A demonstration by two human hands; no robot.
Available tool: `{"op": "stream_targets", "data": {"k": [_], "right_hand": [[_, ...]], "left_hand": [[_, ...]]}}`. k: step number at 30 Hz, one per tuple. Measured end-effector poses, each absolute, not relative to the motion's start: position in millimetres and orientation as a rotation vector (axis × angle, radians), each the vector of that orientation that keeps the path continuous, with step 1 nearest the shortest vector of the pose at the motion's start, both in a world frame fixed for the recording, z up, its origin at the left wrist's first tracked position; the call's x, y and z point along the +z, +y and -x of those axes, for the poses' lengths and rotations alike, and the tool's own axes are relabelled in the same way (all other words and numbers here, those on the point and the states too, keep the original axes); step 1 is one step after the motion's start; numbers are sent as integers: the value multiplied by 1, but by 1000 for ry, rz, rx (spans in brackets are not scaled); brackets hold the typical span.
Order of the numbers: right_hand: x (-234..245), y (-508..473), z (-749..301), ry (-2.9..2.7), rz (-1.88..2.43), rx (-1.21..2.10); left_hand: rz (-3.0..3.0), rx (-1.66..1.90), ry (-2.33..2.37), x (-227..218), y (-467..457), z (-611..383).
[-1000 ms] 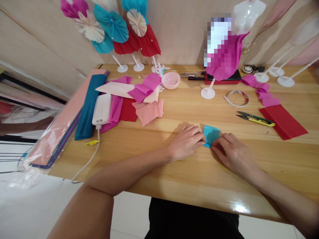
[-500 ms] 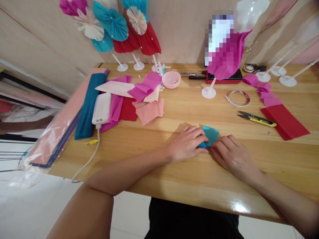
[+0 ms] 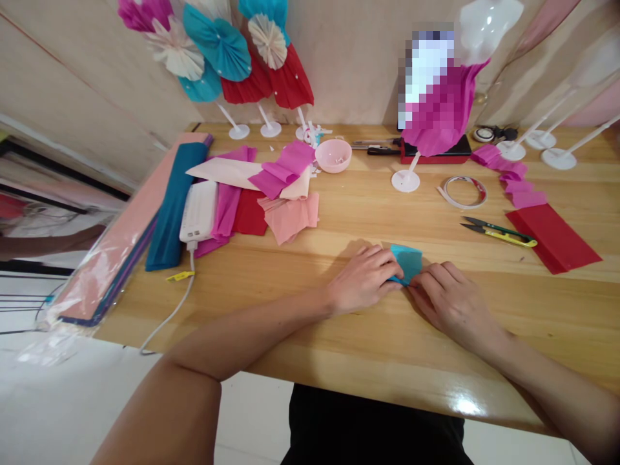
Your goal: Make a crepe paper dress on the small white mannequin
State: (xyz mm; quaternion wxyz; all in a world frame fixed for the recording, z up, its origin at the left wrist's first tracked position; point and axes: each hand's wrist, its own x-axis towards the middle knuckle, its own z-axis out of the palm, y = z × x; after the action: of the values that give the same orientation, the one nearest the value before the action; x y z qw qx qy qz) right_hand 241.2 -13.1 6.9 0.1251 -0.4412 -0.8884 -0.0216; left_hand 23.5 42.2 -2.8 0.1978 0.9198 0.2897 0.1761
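A small piece of turquoise crepe paper [image 3: 407,260] lies on the wooden table [image 3: 339,336] in front of me. My left hand [image 3: 363,276] pinches its left edge with curled fingers. My right hand [image 3: 453,302] grips the paper's lower right edge, fingers pressed together. Most of the paper's near side is hidden by my fingers.
Sheets of pink, magenta and red crepe paper [image 3: 271,194] and a white power bank [image 3: 198,211] lie at the left. A pink bowl [image 3: 332,155], tape ring [image 3: 462,192], thread snips [image 3: 498,232] and red sheet [image 3: 555,237] lie beyond. Paper fans on stands [image 3: 242,58] line the back.
The turquoise paper has been folded down and looks smaller and flatter between my fingers. Both hands stay in nearly the same spot.
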Motion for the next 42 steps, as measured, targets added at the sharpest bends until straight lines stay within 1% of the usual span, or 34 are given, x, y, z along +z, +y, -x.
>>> {"op": "stream_targets", "data": {"k": [9, 22, 32, 42], "right_hand": [[2, -12, -239, -2455, 1270, 168], [-6, -9, -242, -2392, 1314, 284], [-2, -8, -243, -2357, 1350, 375], [-3, -4, -252, -2377, 1330, 368]], "left_hand": [[-2599, 477, 826, -4, 40, -24], [-2697, 491, 768, -4, 40, -24], [-2574, 461, 823, -3, 41, -24], [-2491, 432, 935, 5, 41, -24]]}}
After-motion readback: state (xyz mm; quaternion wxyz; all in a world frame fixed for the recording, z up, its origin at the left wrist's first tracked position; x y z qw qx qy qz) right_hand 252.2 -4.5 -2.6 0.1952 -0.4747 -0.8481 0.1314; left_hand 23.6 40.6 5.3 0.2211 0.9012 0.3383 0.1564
